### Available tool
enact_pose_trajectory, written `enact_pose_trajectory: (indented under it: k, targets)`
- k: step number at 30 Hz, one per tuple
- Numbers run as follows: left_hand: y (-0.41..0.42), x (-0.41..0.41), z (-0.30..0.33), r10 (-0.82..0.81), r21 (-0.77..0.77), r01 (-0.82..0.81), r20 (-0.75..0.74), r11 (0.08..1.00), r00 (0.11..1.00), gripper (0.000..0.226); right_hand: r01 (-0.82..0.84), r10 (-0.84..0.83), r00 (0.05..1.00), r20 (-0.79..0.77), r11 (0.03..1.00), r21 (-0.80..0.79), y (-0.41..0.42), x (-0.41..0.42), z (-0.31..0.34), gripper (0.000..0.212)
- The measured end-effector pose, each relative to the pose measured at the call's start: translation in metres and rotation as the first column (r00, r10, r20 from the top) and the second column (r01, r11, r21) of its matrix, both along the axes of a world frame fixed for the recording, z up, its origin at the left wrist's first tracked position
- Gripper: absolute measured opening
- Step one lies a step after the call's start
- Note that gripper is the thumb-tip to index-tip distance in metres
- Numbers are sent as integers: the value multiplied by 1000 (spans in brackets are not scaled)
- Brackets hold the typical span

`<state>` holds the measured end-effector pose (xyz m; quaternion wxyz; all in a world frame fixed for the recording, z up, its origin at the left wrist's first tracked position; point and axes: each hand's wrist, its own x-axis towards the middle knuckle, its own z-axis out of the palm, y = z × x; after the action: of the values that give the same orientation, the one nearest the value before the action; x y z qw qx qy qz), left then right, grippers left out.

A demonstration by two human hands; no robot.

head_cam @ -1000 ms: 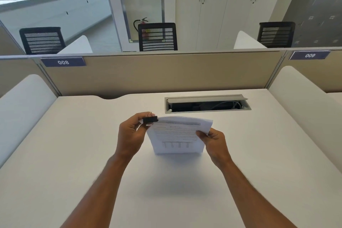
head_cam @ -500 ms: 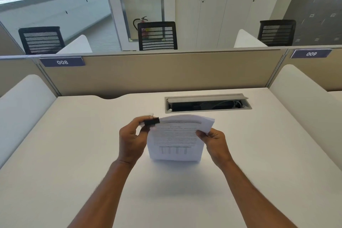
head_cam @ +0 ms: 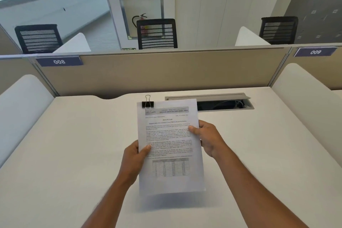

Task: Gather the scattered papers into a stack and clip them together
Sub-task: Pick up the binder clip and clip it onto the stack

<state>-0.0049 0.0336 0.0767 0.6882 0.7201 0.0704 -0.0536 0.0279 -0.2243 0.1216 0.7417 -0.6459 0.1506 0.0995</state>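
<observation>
A stack of printed white papers [head_cam: 169, 140] is held up above the white desk [head_cam: 74, 144], its printed face turned toward me. A black binder clip [head_cam: 147, 103] with wire handles sits clamped on the stack's top left corner. My left hand [head_cam: 136, 159] grips the stack's left edge, thumb on the front. My right hand [head_cam: 207, 138] grips the right edge a little higher, thumb on the page. The lower part of the stack is slightly blurred.
A grey cable tray [head_cam: 222, 103] with its lid open lies in the desk behind the papers. Beige partition panels [head_cam: 157, 74] and white side dividers [head_cam: 20, 109] enclose the desk. Black chairs stand beyond the partition.
My left hand has let go of the clip and dropped to the stack's left edge. The papers have tipped up and now show their whole face, with the clip left on the corner.
</observation>
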Motion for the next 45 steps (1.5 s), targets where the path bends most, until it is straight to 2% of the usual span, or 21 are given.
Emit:
enact_pose_trajectory:
  k: [3,7,10,14,21,32,38,40,43,45]
  targets:
    - [6,11,-5,58,-8,-58,-41,998,997,17,-102,102,995,7,995,2,0,-1,-10,22]
    - [14,30,-8,124,-58,-129,-90,990,988,19,-291,291,954,-68,957,22,0,-16,-47,34]
    - [19,44,-12,143,-19,-147,-131,989,981,20,-308,318,940,-122,947,88,6,-28,-76,39]
    - [22,62,-18,147,5,-149,-205,989,968,17,-223,229,964,-137,973,62,17,-25,-93,27]
    - [36,81,-30,62,-119,-120,-404,986,913,25,-129,105,978,-181,983,-128,42,23,-102,22]
    - [58,105,-34,110,-124,-177,-421,976,900,30,-88,47,973,-224,981,-176,85,117,-107,29]
    - [56,131,-45,173,-119,-247,-437,962,883,34,-18,-15,948,-317,995,-102,96,136,-118,30]
    - [56,135,-52,205,-91,-269,-432,959,878,37,15,-64,943,-327,988,-152,98,133,-116,30]
    - [59,138,-64,268,-49,-314,-409,948,872,38,86,-175,946,-274,948,-308,101,126,-119,48]
    - [59,140,-68,297,-17,-328,-385,945,874,39,124,-211,952,-219,926,-356,106,125,-122,44]
